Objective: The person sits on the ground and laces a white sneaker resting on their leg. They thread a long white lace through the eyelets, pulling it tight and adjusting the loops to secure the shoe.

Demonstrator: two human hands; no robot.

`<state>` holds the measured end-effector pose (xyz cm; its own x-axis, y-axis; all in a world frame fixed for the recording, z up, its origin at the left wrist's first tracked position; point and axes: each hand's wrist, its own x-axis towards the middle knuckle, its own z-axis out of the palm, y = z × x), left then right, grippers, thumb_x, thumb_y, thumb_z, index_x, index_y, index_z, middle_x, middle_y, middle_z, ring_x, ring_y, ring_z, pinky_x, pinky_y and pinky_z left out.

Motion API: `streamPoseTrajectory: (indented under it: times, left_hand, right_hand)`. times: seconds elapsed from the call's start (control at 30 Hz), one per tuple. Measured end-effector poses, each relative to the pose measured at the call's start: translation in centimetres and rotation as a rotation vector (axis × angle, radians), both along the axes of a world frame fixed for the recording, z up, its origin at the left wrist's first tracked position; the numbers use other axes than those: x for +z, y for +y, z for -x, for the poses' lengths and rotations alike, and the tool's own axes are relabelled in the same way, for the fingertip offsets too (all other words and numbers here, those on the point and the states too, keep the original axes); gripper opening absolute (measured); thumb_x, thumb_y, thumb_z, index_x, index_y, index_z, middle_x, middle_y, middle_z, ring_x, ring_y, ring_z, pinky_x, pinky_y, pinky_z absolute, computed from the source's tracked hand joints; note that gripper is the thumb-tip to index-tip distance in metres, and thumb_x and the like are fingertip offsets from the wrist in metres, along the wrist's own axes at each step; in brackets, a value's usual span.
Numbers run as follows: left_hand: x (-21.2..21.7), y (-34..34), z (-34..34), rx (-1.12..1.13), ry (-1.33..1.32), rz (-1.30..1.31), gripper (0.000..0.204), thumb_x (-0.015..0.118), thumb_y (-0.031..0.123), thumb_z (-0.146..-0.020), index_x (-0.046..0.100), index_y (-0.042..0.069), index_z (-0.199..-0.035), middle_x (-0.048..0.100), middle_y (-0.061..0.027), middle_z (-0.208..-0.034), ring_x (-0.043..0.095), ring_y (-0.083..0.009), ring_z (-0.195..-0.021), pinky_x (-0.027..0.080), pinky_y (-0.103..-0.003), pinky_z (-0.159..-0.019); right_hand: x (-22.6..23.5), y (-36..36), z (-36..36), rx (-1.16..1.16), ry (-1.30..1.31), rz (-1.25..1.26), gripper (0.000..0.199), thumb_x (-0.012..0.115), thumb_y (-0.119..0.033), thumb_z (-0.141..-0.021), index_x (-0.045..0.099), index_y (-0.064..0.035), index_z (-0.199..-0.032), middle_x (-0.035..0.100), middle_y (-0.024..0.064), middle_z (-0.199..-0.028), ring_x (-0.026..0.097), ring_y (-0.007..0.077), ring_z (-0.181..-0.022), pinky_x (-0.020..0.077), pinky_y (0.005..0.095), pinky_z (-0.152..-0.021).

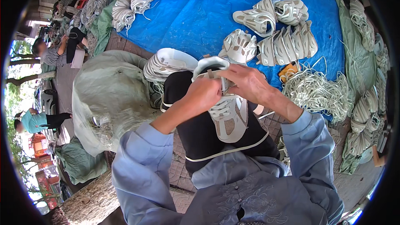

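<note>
A beige and white shoe upper rests on my lap, its toe toward me and its padded collar away from me. White lace crosses the front of it. My left hand is closed on the upper's left side near the eyelets. Across from it, my right hand has its fingers bent around the upper's right edge, close to the fingers of the left. Both sets of fingertips are partly hidden, so I cannot tell which one grips the lace. A long cream lace lies across my black-covered thighs.
Nested shoe uppers lie on a blue tarp ahead. At the right is a heap of loose white laces beside a small orange-yellow item. A bulky grey-green sack stands left, near stacked uppers. Other people sit farther left.
</note>
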<state>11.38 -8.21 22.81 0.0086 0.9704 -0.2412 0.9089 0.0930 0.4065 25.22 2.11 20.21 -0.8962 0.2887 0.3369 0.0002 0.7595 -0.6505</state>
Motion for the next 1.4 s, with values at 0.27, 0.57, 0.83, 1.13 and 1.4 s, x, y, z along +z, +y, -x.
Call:
streamPoseTrajectory:
  times: [0.27,0.57,0.83,1.13,1.4]
  left_hand:
    - [4.7,-4.4,9.6,0.376,0.644,-0.676,0.006,0.055,0.001,-0.075,0.054,0.006,-0.079,0.053,-0.006,-0.059,0.053,-0.0189,-0.048,0.043,-0.03,-0.045]
    - [9.3,-0.4,7.7,0.291,0.597,-0.926,0.011,0.059,0.005,-0.073,0.052,0.01,-0.08,0.056,-0.0085,-0.062,0.057,-0.0231,-0.054,0.044,-0.033,-0.046]
    - [2.7,-17.4,30.4,0.91,0.855,-0.304,0.013,0.047,0.015,-0.076,0.057,0.007,-0.075,0.059,-0.019,-0.07,0.057,-0.0374,-0.066,0.045,-0.045,-0.058]
    - [2.4,-23.4,35.7,1.099,0.67,-0.118,0.017,0.048,0.017,-0.074,0.061,0.006,-0.077,0.06,-0.0196,-0.074,0.059,-0.0365,-0.072,0.046,-0.042,-0.062]
    - [6.3,-19.4,31.6,1.347,-0.18,-0.38,0.018,0.049,0.015,-0.08,0.057,0.0,-0.085,0.062,-0.0166,-0.089,0.062,-0.0308,-0.078,0.049,-0.04,-0.067]
  right_hand:
    - [0.1,0.2,0.6,0.059,-0.015,0.101,0.045,0.067,-0.007,-0.063,0.054,-0.0114,-0.106,0.057,0.0072,-0.085,0.058,0.024,-0.07,0.0481,0.033,-0.062]
    - [3.7,-1.1,4.3,0.093,-0.231,0.981,0.012,0.057,-0.011,-0.075,0.063,-0.0011,-0.073,0.054,0.0028,-0.057,0.052,0.0076,-0.05,0.0405,0.0224,-0.044]
    - [0.8,20.8,-0.3,-0.543,0.076,0.885,0.017,0.057,-0.021,-0.081,0.058,-0.0038,-0.078,0.048,-0.003,-0.057,0.037,0.0035,-0.04,0.0219,0.0179,-0.033]
    - [2.5,29.1,-6.7,-0.655,0.277,0.855,0.023,0.058,-0.022,-0.082,0.057,0.0006,-0.085,0.046,-0.0018,-0.059,0.037,0.0042,-0.043,0.0243,0.0181,-0.036]
    - [-0.8,30.3,-11.8,-0.715,0.337,1.046,0.018,0.059,-0.02,-0.082,0.058,-0.0031,-0.087,0.054,0.0013,-0.069,0.046,0.0059,-0.052,0.0292,0.018,-0.039]
